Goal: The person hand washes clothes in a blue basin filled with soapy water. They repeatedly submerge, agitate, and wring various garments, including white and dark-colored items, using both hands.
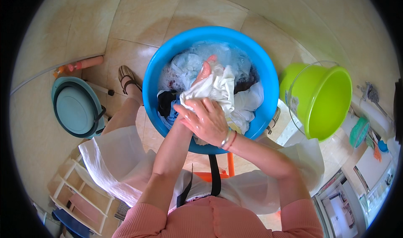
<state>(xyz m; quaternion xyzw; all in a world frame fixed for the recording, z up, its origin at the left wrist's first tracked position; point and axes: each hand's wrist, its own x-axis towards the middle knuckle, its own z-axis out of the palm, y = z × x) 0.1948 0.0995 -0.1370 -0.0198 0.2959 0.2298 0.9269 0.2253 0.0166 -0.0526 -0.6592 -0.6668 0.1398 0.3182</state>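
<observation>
A white wet cloth (216, 87) is bunched between my two hands, over a round blue basin (268, 80) of soapy water. My left hand (203, 72) is mostly hidden by the cloth; its fingers stick out at the far side and hold it from below. From above, my right hand (208, 122) grips the near end of the cloth, fingers curled over it, close to my left wrist. Around them in the basin lie more wet clothes: a white garment (247, 105) at the right, a black piece (166, 103) at the left, and a pale cloth (187, 68) among the suds.
A lime green bucket (300, 95) with a wire handle lies tilted at the right. A folded grey-green tub (75, 108) rests at the left, near a pink bottle (90, 62). At the lower left stands a cream rack (82, 192). My feet flank the basin on the tiled floor (138, 17).
</observation>
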